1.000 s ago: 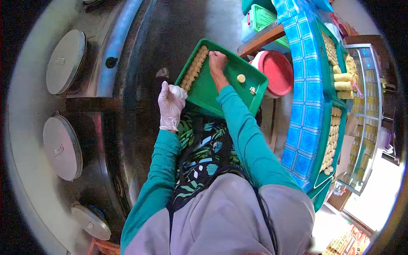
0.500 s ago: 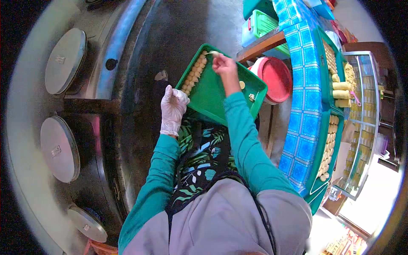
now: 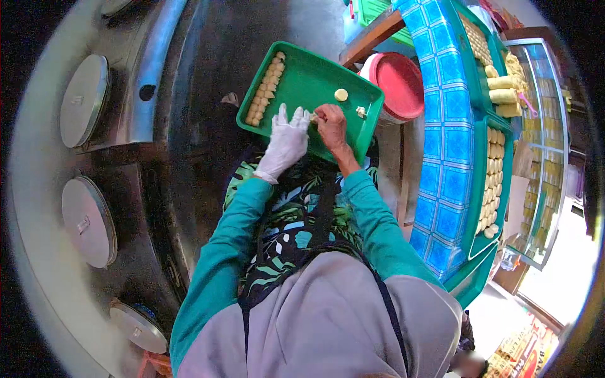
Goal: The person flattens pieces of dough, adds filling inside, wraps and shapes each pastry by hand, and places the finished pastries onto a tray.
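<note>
My left hand (image 3: 287,143), in a white glove, lies over the near side of a green tray (image 3: 310,68) with its fingers stretched out. My bare right hand (image 3: 331,128) is beside it, thumb and fingers pinched together at a small pale piece of dough (image 3: 313,118), partly hidden between the hands. Along the tray's left side run rows of small pale dough balls (image 3: 265,88). A flat round dough disc (image 3: 341,94) and a small white crumbly lump (image 3: 361,111) lie on the right part of the tray.
A red-lidded bucket (image 3: 397,85) stands right of the tray. Beyond it, a table with a blue checked cloth (image 3: 446,164) bears trays of dough balls (image 3: 493,183) and dough rolls (image 3: 504,96). Large round metal lids (image 3: 88,220) are on the left. A glass cabinet (image 3: 539,145) stands far right.
My right hand has come back from the tray's far left corner to its near side. My left hand has left the tray's left edge, moved right and opened its fingers.
</note>
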`<action>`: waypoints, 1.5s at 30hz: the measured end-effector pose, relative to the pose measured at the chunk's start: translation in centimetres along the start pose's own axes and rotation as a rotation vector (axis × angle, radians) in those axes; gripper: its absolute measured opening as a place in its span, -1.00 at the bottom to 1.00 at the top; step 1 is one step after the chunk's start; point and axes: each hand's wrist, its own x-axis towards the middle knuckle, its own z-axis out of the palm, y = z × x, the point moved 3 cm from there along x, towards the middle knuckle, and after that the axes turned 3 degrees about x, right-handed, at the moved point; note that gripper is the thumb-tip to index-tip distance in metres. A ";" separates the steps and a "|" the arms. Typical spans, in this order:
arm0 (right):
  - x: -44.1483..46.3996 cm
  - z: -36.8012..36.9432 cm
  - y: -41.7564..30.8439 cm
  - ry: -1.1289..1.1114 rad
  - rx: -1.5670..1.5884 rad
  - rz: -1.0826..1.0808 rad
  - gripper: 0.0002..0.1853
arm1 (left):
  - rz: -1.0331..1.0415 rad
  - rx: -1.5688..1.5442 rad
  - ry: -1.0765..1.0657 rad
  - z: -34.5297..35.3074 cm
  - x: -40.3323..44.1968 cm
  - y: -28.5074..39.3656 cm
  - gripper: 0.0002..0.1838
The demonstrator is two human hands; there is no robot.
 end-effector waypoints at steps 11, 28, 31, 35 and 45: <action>-0.6 -1.4 2.3 -0.281 -0.261 -0.126 -0.63 | 0.013 -0.081 0.156 3.3 0.0 0.9 -0.48; 5.3 4.0 -0.8 0.153 -0.694 -0.492 -0.33 | -0.008 -0.190 0.415 2.9 -1.8 -0.3 -0.96; 4.3 5.5 -1.4 0.081 -0.726 -0.494 -0.32 | -0.027 -0.140 0.407 2.8 -1.9 0.0 -0.90; 5.0 5.0 -1.5 0.001 -0.698 -0.579 -0.33 | 0.000 -0.153 0.414 2.7 -2.0 -0.1 -0.91; 4.9 2.4 -2.6 0.160 -0.446 -0.381 -0.37 | -0.044 -0.227 0.274 3.8 -1.8 -0.8 -0.79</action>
